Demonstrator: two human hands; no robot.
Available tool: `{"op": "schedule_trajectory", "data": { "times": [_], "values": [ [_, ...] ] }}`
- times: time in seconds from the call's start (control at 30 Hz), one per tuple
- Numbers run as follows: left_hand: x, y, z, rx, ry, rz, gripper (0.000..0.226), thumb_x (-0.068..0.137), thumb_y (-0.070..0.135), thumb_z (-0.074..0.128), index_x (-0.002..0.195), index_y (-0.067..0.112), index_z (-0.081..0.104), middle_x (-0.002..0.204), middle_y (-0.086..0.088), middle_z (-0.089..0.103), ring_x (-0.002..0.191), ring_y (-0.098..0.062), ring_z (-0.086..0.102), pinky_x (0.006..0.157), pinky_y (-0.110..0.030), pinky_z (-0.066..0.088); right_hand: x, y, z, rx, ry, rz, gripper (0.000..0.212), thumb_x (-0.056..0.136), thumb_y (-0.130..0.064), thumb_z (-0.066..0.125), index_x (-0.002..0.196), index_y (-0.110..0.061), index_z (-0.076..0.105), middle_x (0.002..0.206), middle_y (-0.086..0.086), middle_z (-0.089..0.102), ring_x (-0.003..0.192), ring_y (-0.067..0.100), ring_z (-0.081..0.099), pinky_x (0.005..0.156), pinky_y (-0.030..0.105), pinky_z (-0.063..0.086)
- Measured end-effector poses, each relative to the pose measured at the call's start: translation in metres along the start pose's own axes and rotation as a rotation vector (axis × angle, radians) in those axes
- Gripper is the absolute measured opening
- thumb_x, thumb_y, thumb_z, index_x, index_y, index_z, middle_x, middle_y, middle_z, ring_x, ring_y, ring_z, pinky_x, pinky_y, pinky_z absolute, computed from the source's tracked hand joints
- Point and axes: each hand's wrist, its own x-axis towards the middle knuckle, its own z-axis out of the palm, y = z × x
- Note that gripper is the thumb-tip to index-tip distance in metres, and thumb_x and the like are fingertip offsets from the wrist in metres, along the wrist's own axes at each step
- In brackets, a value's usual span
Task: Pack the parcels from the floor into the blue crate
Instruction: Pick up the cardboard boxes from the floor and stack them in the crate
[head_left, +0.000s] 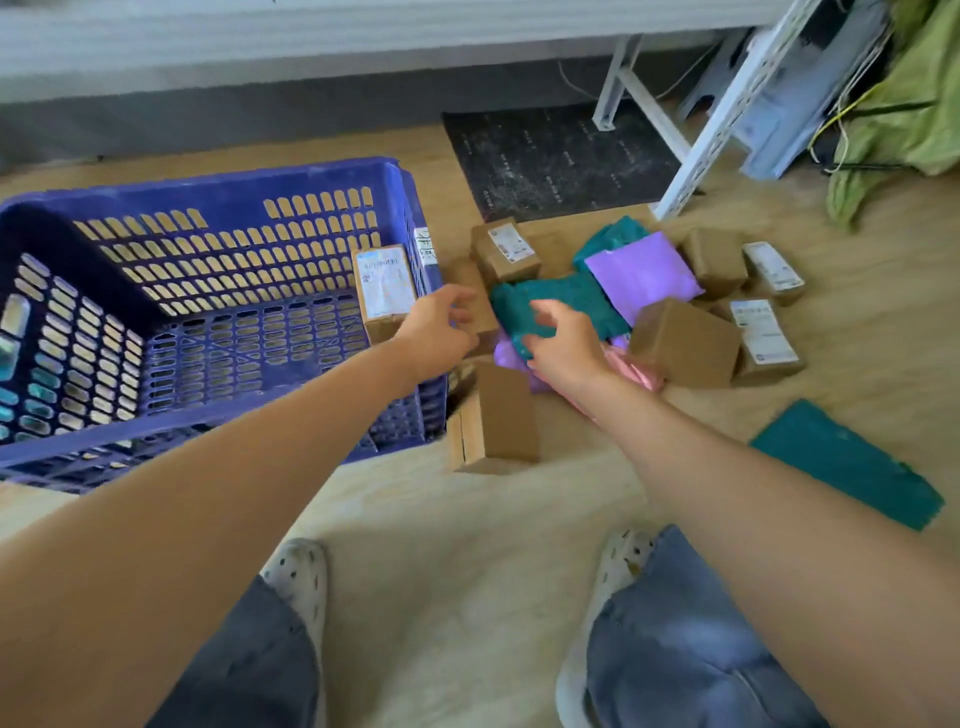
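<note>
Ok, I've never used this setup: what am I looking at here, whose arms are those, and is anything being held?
No machine here: one camera sits on a person's head, looking down over their own arms and knees. The left hand reaches forward, fingers relaxed, holding nothing. The right hand grips a teal mailer in the pile. Around it on the floor lie brown boxes, a purple mailer and a second teal mailer apart at right. The blue crate holds one labelled box so far.
</note>
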Motion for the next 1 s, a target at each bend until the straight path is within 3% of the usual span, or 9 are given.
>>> {"op": "schedule_trajectory", "data": {
  "times": [0.1, 0.23, 0.33, 0.4, 0.53, 0.67, 0.73, 0.83, 1.0],
  "values": [
    [-0.015, -0.007, 0.022, -0.018, 0.034, 0.056, 0.044, 0.083, -0.009, 0.051, 0.125, 0.003, 0.054, 0.118, -0.015, 0.062, 0.097, -0.018, 0.058, 0.08, -0.016, 0.042, -0.002, 0.026, 0.007, 0.03, -0.045, 0.058, 0.043, 0.09, -0.012, 0.057, 0.132, -0.006, 0.05, 0.128, 0.016, 0.057, 0.107, 0.03, 0.059, 0.091, 0.045, 0.05],
    [-0.028, -0.018, 0.041, 0.183, 0.157, 0.2, 0.042, 0.083, -0.008, 0.043, 0.116, 0.009, 0.062, 0.117, -0.004, 0.065, 0.11, -0.019, 0.058, 0.083, -0.013, 0.038, 0.004, 0.069, 0.026, 0.059, -0.073, 0.131, 0.019, 0.083, -0.019, 0.058, 0.102, -0.022, 0.061, 0.091, 0.005, 0.06, 0.087, 0.029, 0.057, 0.079, 0.047, 0.048],
    [-0.034, -0.035, 0.056, 0.293, 0.15, 0.343, 0.045, 0.082, -0.007, 0.042, 0.116, 0.013, 0.062, 0.114, -0.005, 0.064, 0.105, -0.024, 0.057, 0.081, -0.022, 0.038, 0.001, 0.083, 0.032, -0.008, -0.165, 0.169, 0.041, 0.086, -0.014, 0.06, 0.126, -0.018, 0.053, 0.107, -0.003, 0.051, 0.103, 0.02, 0.054, 0.096, 0.038, 0.046],
    [-0.035, -0.05, 0.068, 0.311, 0.102, 0.338, 0.047, 0.082, -0.007, 0.042, 0.119, 0.014, 0.061, 0.115, -0.006, 0.063, 0.104, -0.025, 0.058, 0.08, -0.024, 0.039, -0.002, 0.091, 0.037, 0.01, -0.16, 0.19, 0.047, 0.087, -0.01, 0.061, 0.132, -0.012, 0.05, 0.118, 0.001, 0.053, 0.108, 0.018, 0.052, 0.101, 0.036, 0.043],
    [-0.028, -0.079, 0.087, 0.276, 0.072, -0.003, 0.043, 0.087, 0.001, 0.045, 0.128, 0.013, 0.052, 0.124, -0.011, 0.059, 0.113, -0.029, 0.055, 0.091, -0.035, 0.045, 0.0, 0.111, 0.049, 0.053, -0.11, 0.198, 0.035, 0.083, -0.011, 0.064, 0.118, -0.011, 0.062, 0.118, 0.013, 0.066, 0.108, 0.027, 0.061, 0.096, 0.042, 0.046],
    [-0.012, -0.102, 0.101, 0.379, -0.013, -0.399, 0.038, 0.096, 0.026, 0.043, 0.127, 0.006, 0.05, 0.126, -0.016, 0.057, 0.115, -0.034, 0.053, 0.092, -0.036, 0.043, 0.007, 0.125, 0.047, 0.038, -0.158, 0.235, 0.051, 0.083, -0.015, 0.069, 0.132, -0.011, 0.053, 0.126, 0.005, 0.061, 0.116, 0.019, 0.056, 0.093, 0.022, 0.041],
    [-0.004, -0.115, 0.106, 0.336, -0.038, -0.571, 0.049, 0.097, 0.04, 0.038, 0.126, 0.002, 0.051, 0.126, -0.018, 0.058, 0.114, -0.036, 0.054, 0.094, -0.038, 0.044, 0.01, 0.131, 0.048, 0.052, -0.185, 0.266, 0.061, 0.083, -0.02, 0.07, 0.138, -0.013, 0.046, 0.13, 0.004, 0.058, 0.117, 0.015, 0.055, 0.085, 0.014, 0.038],
    [0.005, -0.131, 0.113, 0.064, -0.01, -0.715, 0.051, 0.097, 0.038, 0.036, 0.131, 0.002, 0.047, 0.132, -0.02, 0.052, 0.12, -0.036, 0.05, 0.103, -0.042, 0.042, 0.012, 0.139, 0.054, 0.089, -0.22, 0.301, 0.069, 0.082, -0.025, 0.071, 0.143, -0.016, 0.039, 0.136, 0.003, 0.053, 0.12, 0.013, 0.052, 0.086, 0.012, 0.036],
    [0.009, -0.145, 0.11, -0.189, -0.012, -0.814, 0.048, 0.095, 0.045, 0.043, 0.125, 0.009, 0.053, 0.118, -0.01, 0.057, 0.106, -0.029, 0.054, 0.091, -0.037, 0.047, 0.012, 0.144, 0.061, 0.07, -0.285, 0.316, 0.076, 0.082, -0.033, 0.071, 0.147, -0.021, 0.032, 0.147, 0.002, 0.041, 0.132, 0.017, 0.042, 0.103, 0.025, 0.035]
  ]
}}
